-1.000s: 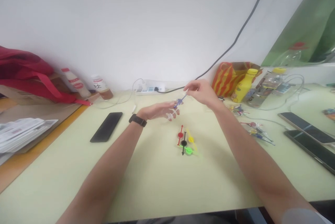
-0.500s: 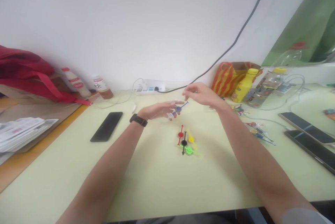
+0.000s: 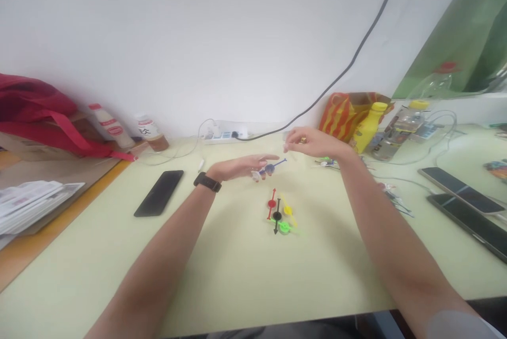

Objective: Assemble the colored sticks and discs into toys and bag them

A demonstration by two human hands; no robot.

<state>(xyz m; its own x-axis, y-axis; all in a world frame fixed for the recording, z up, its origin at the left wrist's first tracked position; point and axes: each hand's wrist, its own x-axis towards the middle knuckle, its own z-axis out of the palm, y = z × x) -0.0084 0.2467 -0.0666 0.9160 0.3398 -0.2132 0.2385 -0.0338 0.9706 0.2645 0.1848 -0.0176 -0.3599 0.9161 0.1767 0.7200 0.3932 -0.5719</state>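
My left hand [image 3: 241,166], with a black watch on its wrist, holds a blue arrow-shaped spinner [image 3: 270,168] and a white piece [image 3: 256,175] beside it. Up and to the right, my right hand [image 3: 307,141] has thumb and fingers pinched together. A faint, see-through shape hangs below those fingertips, too blurred to name. Below both hands, several arrow spinners lie close together on the table: a red spinner [image 3: 271,204], a black spinner [image 3: 277,216], a yellow spinner [image 3: 288,210] and a green spinner [image 3: 284,227].
A black phone [image 3: 159,193] lies left, near stacked papers [image 3: 41,207]. Bottles, a striped bag [image 3: 340,117] and a power strip [image 3: 224,135] line the wall. More small coloured pieces [image 3: 394,199] lie beyond my right forearm, near two phones [image 3: 461,188].
My right hand has moved slightly right and down, away from the blue spinner. My left hand still holds the spinner. The pieces on the table have stayed in place.
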